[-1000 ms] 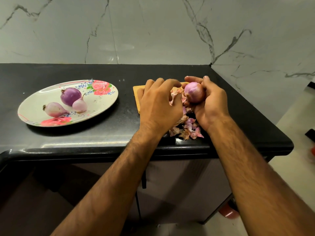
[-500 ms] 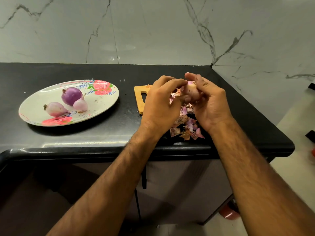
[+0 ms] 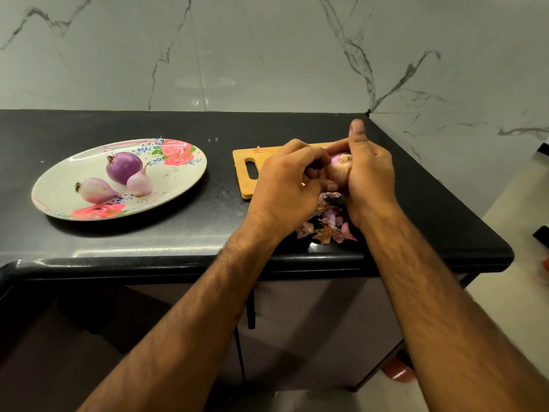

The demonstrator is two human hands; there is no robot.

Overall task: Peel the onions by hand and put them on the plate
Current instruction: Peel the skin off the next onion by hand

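1. The right hand [image 3: 371,176] grips an onion [image 3: 338,171] over the right part of the cutting board [image 3: 242,173], with its thumb sticking up.
2. The left hand [image 3: 285,188] curls its fingers onto the same onion. Whether it pinches loose skin is hard to tell.
3. Peels [image 3: 326,227] lie just in front of the board.
4. Left of the board, a plate [image 3: 184,173] holds three peeled onions [image 3: 123,168].

A black counter [image 3: 208,242] with a glossy rounded front edge runs under a grey-white marble wall [image 3: 267,55] veined in dark lines, which turns a corner at the right. A wooden board [image 3: 241,185] lies flat on the counter, its slot handle at the left end. Below is a grey cabinet [image 3: 312,322]. A red thing [image 3: 398,373] lies on the pale floor [image 3: 505,263].
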